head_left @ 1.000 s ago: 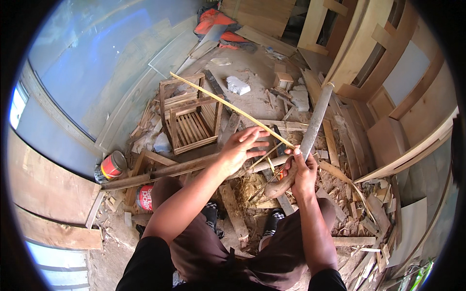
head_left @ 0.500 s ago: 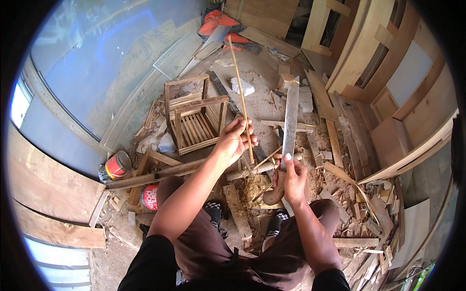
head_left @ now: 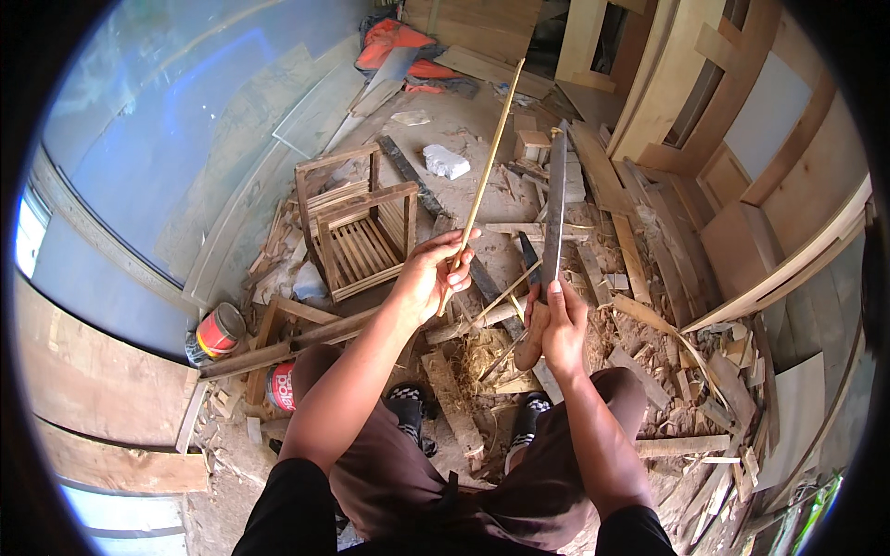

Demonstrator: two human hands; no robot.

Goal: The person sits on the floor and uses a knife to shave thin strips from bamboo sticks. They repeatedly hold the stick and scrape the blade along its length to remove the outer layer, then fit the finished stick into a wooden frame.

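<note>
Left hand (head_left: 436, 275) closed round a thin stick (head_left: 494, 153), fingers curled, thumb and fingers pinching it toward its near end; short bit of stick pokes out on the near side of the hand, the rest runs far and leans right. Right hand (head_left: 558, 326) wrapped round the wooden handle (head_left: 529, 347) of a long blade (head_left: 556, 204), thumb up at the base of the metal; blade seen nearly edge-on, pointing far. Stick and blade well apart, stick on the left, blade on the right, far ends both up over the littered floor (head_left: 491, 130). Hands apart too, both in front of the knees, brown trousers (head_left: 394, 454), checkered footwear (head_left: 406, 410) on the floor between.

Floor near the feet: pale shavings (head_left: 491, 357), broken planks, offcuts; a flat board (head_left: 451, 403) lies between the feet. Left of the left hand, farther off, a slatted wooden frame (head_left: 369, 196). Just far of it a white lump (head_left: 447, 162). Far end: orange and dark cloth (head_left: 394, 42) in a heap. Left side: red can (head_left: 221, 328) tilted beside a bluish wall (head_left: 167, 130), second red can (head_left: 281, 385) nearer, partly behind the left knee. Right side: tall wooden panels (head_left: 709, 111) standing, long strips of wood at their foot, more scrap on the near right
</note>
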